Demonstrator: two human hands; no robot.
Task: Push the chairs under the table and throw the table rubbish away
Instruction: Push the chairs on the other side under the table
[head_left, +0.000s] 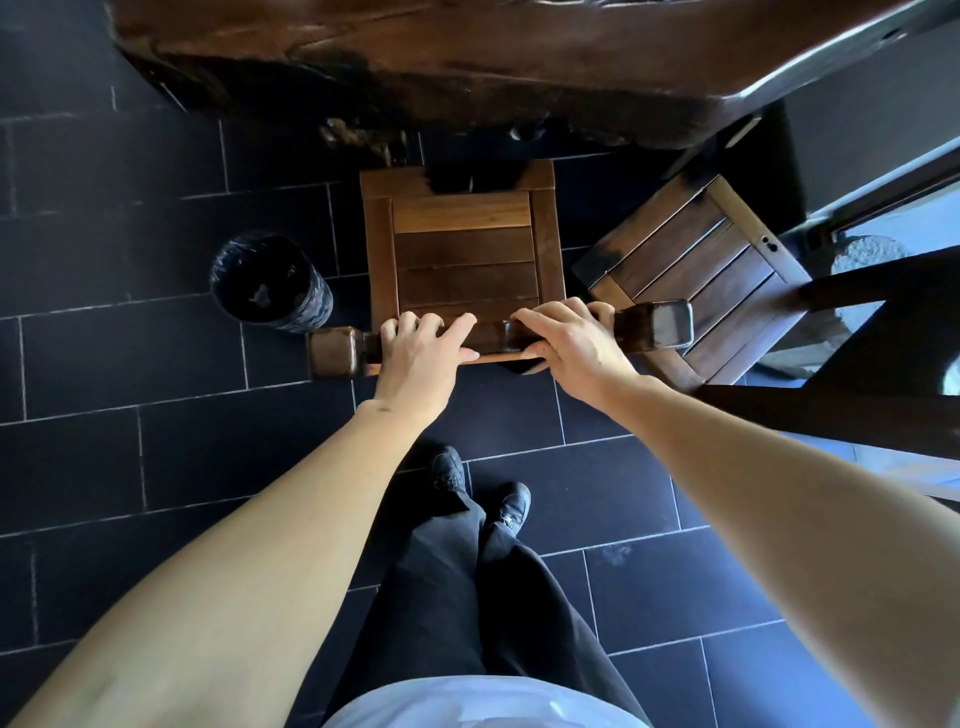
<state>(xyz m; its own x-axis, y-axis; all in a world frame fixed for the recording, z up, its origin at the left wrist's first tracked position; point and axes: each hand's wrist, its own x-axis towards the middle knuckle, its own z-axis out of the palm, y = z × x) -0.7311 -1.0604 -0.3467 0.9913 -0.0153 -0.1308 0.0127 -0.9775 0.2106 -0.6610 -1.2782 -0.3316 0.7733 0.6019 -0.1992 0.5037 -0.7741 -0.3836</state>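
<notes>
A wooden chair (462, 249) with a slatted seat stands straight in front of me, its front edge just at the rim of the dark slab table (467, 57). My left hand (421, 348) and my right hand (571, 343) both grip the chair's top back rail, fingers curled over it. A second slatted chair (696, 260) stands to the right, turned at an angle, mostly out from under the table. A round bin with a black liner (270, 283) sits on the floor left of the chair; a small scrap lies inside it.
The floor is dark tile (130, 364). My legs and black shoes (483, 493) are directly behind the chair. A dark chair back or frame (857, 405) juts in at the right, beside a window edge (893, 208).
</notes>
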